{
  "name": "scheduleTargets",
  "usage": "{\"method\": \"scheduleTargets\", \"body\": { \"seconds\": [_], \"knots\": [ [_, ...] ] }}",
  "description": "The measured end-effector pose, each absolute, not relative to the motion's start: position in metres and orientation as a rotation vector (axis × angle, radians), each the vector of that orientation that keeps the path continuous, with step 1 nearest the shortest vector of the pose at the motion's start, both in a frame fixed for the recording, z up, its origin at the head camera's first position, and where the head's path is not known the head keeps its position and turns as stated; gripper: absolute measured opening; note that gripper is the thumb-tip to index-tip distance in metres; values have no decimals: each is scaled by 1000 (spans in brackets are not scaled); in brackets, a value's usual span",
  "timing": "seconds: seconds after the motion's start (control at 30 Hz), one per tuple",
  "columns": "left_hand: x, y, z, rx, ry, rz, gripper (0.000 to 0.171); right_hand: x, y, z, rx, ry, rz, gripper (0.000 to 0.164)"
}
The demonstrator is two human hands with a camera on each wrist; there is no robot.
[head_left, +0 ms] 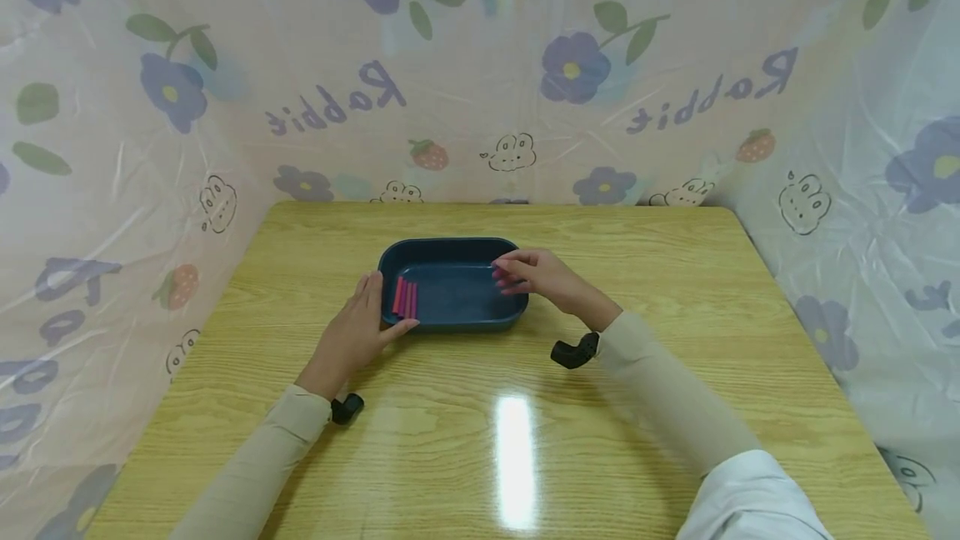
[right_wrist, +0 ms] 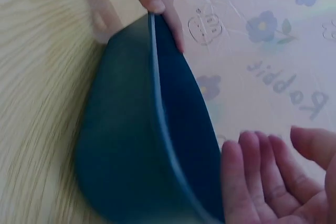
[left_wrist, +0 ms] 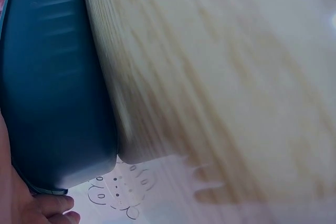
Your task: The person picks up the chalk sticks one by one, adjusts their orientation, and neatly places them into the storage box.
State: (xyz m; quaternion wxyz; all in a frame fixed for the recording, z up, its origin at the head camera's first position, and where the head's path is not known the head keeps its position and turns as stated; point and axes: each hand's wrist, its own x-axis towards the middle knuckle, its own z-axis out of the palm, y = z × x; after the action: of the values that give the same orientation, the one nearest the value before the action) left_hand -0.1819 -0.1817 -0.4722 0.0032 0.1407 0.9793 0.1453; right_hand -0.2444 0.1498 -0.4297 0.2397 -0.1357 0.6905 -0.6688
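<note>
Left hand [head_left: 352,327] lay along left end of tray [head_left: 453,294], fingers fairly straight, thumb by near rim, likely steadying it. Pink-purple sticks [head_left: 408,301] sat inside, left end. Right hand [head_left: 547,277] half-open at right end, nothing visibly held.

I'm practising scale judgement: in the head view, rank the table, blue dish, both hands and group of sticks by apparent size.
Table
Blue dish
Left hand and right hand: too alike to rank
Group of sticks

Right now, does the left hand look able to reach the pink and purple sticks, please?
Probably yes: the left hand holds the tray beside the sticks, which lie largely uncovered.
</note>
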Motion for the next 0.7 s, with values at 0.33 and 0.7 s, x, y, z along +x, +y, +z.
{"method": "scheduleTargets", "body": {
  "seconds": [0.33, 0.7],
  "knots": [
    [-182, -182, -474, 446, 3081, 454, 108, -244, 199, -438, -283, 1968, -1832, 49],
    [-182, -183, -472, 452, 3082, 474, 108, -239, 235, -441, -309, 1989, -1806, 52]
  ]
}}
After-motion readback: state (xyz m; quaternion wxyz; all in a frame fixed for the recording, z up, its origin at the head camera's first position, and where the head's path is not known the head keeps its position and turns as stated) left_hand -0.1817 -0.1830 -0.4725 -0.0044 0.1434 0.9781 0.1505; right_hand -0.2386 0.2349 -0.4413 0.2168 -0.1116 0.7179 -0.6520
